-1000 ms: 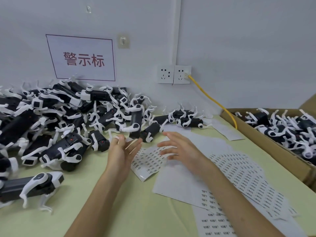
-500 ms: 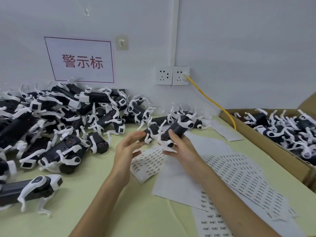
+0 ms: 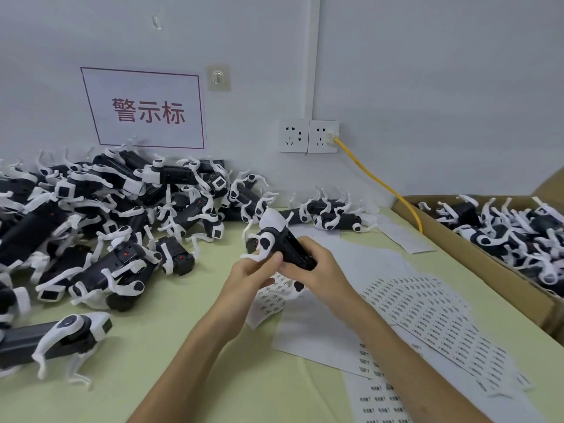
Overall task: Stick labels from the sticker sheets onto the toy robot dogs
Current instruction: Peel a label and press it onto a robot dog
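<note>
Both hands hold one black-and-white toy robot dog (image 3: 276,239) above the table, its underside turned up toward me. My right hand (image 3: 317,270) grips its rear end. My left hand (image 3: 251,271) pinches the dog at its side near a white leg. Under the hands lies a curled sticker sheet (image 3: 268,297) with small printed labels. More sticker sheets (image 3: 427,315) fan out to the right and toward the near edge. A big pile of toy dogs (image 3: 100,227) covers the table's left side.
A cardboard box (image 3: 476,254) full of toy dogs stands at the right. A yellow cable (image 3: 378,181) runs from the wall socket (image 3: 308,135) down behind the box. One dog (image 3: 52,337) lies alone at the near left. A sign (image 3: 146,109) hangs on the wall.
My right hand picked a dog from the pile's edge and drew it toward me; my left hand, empty before, closed in and now holds the dog too.
</note>
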Demonstrator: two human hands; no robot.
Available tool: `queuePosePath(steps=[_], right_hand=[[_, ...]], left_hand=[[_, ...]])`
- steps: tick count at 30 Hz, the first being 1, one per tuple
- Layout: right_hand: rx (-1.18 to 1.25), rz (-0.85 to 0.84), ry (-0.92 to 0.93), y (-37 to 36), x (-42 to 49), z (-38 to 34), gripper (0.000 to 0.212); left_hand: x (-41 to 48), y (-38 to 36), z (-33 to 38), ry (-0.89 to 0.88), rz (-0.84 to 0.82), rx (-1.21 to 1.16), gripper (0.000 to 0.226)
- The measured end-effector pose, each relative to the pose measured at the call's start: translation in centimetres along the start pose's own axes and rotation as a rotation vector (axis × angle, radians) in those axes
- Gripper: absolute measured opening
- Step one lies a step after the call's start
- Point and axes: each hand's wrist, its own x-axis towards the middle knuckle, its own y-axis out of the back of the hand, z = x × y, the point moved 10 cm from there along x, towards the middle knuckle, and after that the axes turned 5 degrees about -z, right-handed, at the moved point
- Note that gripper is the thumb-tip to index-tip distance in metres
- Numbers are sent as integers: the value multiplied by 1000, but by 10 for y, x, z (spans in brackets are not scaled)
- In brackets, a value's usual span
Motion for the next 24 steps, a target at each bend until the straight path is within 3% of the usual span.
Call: queuePosePath(steps=[9, 15, 21, 24], right_hand=[[82, -70, -7, -12, -3, -12, 42], [111, -18, 2, -7, -4, -12, 35], [119, 42, -29, 0, -5, -8, 22], [168, 39, -66, 0, -5, -6, 25]], left_hand=[[-1, -1, -1, 20, -58, -305, 47], [2, -3, -2, -18, -91, -263, 46], [2, -6, -2, -27, -82, -63, 43], [1, -10, -4, -16, -104, -23, 41]])
